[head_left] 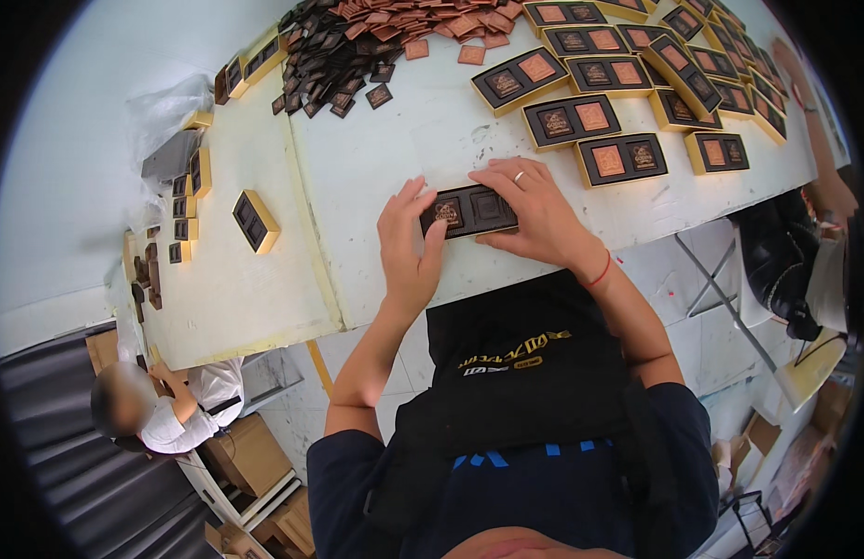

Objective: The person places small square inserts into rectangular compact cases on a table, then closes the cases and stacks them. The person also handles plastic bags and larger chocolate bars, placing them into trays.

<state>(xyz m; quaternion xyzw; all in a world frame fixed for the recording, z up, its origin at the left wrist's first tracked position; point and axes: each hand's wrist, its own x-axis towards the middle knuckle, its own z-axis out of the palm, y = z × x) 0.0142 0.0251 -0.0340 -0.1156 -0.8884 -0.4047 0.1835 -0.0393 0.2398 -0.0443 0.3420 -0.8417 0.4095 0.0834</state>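
A small rectangular gift box (pixel 458 226) with a black two-well tray lies on the table in front of me. A dark chocolate square (pixel 446 211) with a gold print sits in its left well. The right well (pixel 489 211) looks dark, with no printed square visible in it. My left hand (pixel 409 244) closes round the box's left end, thumb at the near side and fingers beyond it. My right hand (pixel 542 212) grips the right end, fingers at the far edge and thumb at the near edge.
Heaps of dark squares (pixel 329 70) and copper-coloured squares (pixel 418 19) lie at the far side. Filled gold-edged boxes (pixel 622 160) crowd the right. One box (pixel 255 222) with a black tray lies on the left table (pixel 297 279). People sit at lower left (pixel 171 410) and stand at right.
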